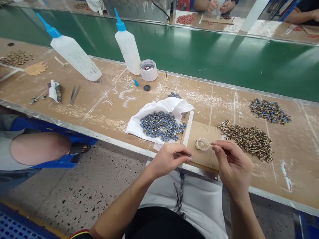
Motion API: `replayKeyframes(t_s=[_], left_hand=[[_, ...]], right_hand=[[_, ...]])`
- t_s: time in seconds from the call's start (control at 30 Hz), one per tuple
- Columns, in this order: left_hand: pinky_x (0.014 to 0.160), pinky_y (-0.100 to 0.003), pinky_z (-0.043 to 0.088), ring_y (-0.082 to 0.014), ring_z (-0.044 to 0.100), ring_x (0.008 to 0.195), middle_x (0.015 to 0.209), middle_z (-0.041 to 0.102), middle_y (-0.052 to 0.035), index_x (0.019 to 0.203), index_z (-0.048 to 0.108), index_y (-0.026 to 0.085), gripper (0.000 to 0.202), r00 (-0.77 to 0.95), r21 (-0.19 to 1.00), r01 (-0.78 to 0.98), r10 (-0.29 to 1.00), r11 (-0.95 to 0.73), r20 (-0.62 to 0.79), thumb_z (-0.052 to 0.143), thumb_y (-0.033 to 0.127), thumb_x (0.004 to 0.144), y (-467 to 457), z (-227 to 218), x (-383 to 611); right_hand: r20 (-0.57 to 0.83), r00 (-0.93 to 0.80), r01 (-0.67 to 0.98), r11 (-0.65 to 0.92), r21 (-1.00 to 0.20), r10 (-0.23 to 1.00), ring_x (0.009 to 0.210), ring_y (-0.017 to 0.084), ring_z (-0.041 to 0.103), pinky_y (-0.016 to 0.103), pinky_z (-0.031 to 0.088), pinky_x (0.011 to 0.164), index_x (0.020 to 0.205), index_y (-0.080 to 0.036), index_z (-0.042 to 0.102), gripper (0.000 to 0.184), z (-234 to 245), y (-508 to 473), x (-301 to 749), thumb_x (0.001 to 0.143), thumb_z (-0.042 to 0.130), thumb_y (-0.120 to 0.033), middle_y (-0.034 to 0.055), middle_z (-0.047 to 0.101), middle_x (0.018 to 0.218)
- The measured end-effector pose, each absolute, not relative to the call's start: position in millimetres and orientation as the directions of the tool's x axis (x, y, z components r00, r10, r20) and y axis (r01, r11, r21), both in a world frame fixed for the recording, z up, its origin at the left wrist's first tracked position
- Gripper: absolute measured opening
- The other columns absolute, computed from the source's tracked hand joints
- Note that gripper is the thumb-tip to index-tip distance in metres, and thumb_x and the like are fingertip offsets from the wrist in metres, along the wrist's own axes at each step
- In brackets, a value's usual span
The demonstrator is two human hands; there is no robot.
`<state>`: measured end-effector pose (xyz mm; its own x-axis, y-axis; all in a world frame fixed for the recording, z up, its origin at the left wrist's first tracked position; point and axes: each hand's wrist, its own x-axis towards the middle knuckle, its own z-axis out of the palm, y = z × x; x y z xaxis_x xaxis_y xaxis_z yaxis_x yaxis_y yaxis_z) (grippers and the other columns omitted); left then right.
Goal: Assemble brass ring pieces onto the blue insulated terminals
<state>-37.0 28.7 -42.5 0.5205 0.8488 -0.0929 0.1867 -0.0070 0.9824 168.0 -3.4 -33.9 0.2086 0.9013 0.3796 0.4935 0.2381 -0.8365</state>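
Observation:
My left hand [168, 159] is closed in a pinch at the table's front edge, holding a tiny blue part that barely shows at the fingertips. My right hand [231, 162] pinches a thin stick [205, 144] whose tip reaches into a small clear glue cap [202, 144] on a cardboard pad [203, 132]. Just beyond my left hand, a heap of small blue and yellow parts [161, 126] lies on a white cloth [174, 105].
A pile of brown parts [249, 139] and a blue pile [270, 111] lie to the right. Two squeeze bottles [74, 54] [128, 46] and a white tub [148, 70] stand further back. A green conveyor belt [199, 49] runs behind. Another person's knee [37, 147] is at the left.

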Motion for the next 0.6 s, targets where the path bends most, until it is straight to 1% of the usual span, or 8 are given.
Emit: replayKeyframes(t_s=[0.1, 0.2, 0.27, 0.33, 0.4, 0.47, 0.53, 0.6], left_hand=[[0.070, -0.021, 0.051, -0.0144, 0.065, 0.078, 0.087, 0.071, -0.0053, 0.090, 0.072, 0.014, 0.011, 0.520, 0.978, 0.206, 0.850, -0.022, -0.090, 0.067, 0.023, 0.086, 29, -42, -38], [0.071, -0.022, 0.051, -0.0148, 0.064, 0.080, 0.088, 0.071, -0.0045, 0.092, 0.072, 0.016, 0.011, 0.519, 0.971, 0.236, 0.851, -0.047, -0.085, 0.066, 0.023, 0.087, 30, -43, -40], [0.069, -0.022, 0.050, -0.0148, 0.064, 0.081, 0.089, 0.071, -0.0040, 0.092, 0.072, 0.016, 0.011, 0.519, 0.968, 0.243, 0.852, -0.061, -0.077, 0.066, 0.024, 0.088, 32, -44, -41], [0.068, -0.022, 0.050, -0.0147, 0.064, 0.080, 0.089, 0.071, -0.0039, 0.091, 0.072, 0.017, 0.010, 0.521, 0.969, 0.237, 0.851, -0.069, -0.067, 0.066, 0.024, 0.088, 34, -46, -41], [0.068, -0.022, 0.050, -0.0146, 0.064, 0.080, 0.089, 0.072, -0.0039, 0.091, 0.072, 0.017, 0.010, 0.527, 0.971, 0.230, 0.847, -0.072, -0.062, 0.065, 0.024, 0.088, 35, -46, -41], [0.068, -0.021, 0.050, -0.0146, 0.065, 0.080, 0.089, 0.071, -0.0038, 0.091, 0.072, 0.017, 0.011, 0.530, 0.970, 0.229, 0.846, -0.079, -0.056, 0.064, 0.025, 0.089, 36, -46, -40], [0.068, -0.021, 0.050, -0.0145, 0.064, 0.080, 0.089, 0.071, -0.0037, 0.091, 0.071, 0.018, 0.011, 0.532, 0.968, 0.234, 0.845, -0.086, -0.053, 0.064, 0.025, 0.089, 36, -46, -39], [0.067, -0.021, 0.050, -0.0143, 0.064, 0.079, 0.088, 0.071, -0.0039, 0.090, 0.071, 0.017, 0.011, 0.528, 0.967, 0.239, 0.848, -0.093, -0.049, 0.064, 0.025, 0.089, 36, -46, -39]], right_hand=[[0.392, 0.123, 0.590, 0.251, -0.768, 0.912, 0.088, 0.019, 0.061, 0.032, 0.047, 0.076, 0.092, -0.022, 0.069, 0.009, -36, 1, 166, 0.091, 0.061, -0.019, 0.0045, 0.065, 0.094], [0.360, 0.085, 0.606, 0.239, -0.759, 0.929, 0.091, 0.019, 0.061, 0.032, 0.049, 0.077, 0.105, -0.021, 0.068, 0.016, -36, 2, 167, 0.092, 0.059, -0.022, 0.0073, 0.062, 0.106], [0.365, 0.139, 0.614, 0.209, -0.761, 0.921, 0.091, 0.019, 0.061, 0.031, 0.049, 0.076, 0.109, -0.020, 0.066, 0.019, -37, -1, 179, 0.093, 0.057, -0.025, 0.0082, 0.062, 0.108], [0.374, 0.245, 0.656, 0.131, -0.743, 0.894, 0.090, 0.019, 0.062, 0.031, 0.049, 0.075, 0.105, -0.020, 0.066, 0.017, -41, -6, 200, 0.094, 0.055, -0.027, 0.0075, 0.066, 0.103], [0.384, 0.369, 0.723, -0.002, -0.691, 0.847, 0.083, 0.020, 0.064, 0.032, 0.049, 0.072, 0.100, -0.020, 0.068, 0.017, -45, -14, 227, 0.094, 0.055, -0.030, 0.0064, 0.069, 0.095], [0.398, 0.441, 0.788, -0.135, -0.601, 0.804, 0.070, 0.018, 0.061, 0.032, 0.047, 0.066, 0.097, -0.020, 0.069, 0.020, -50, -22, 252, 0.094, 0.055, -0.035, 0.0054, 0.069, 0.087], [0.378, 0.395, 0.837, -0.158, -0.524, 0.837, 0.068, 0.018, 0.061, 0.032, 0.047, 0.066, 0.096, -0.020, 0.069, 0.022, -54, -28, 270, 0.093, 0.056, -0.037, 0.0052, 0.069, 0.087], [0.322, 0.284, 0.859, -0.090, -0.504, 0.903, 0.076, 0.019, 0.063, 0.032, 0.049, 0.069, 0.099, -0.022, 0.070, 0.022, -56, -30, 279, 0.093, 0.056, -0.038, 0.0057, 0.068, 0.095]])
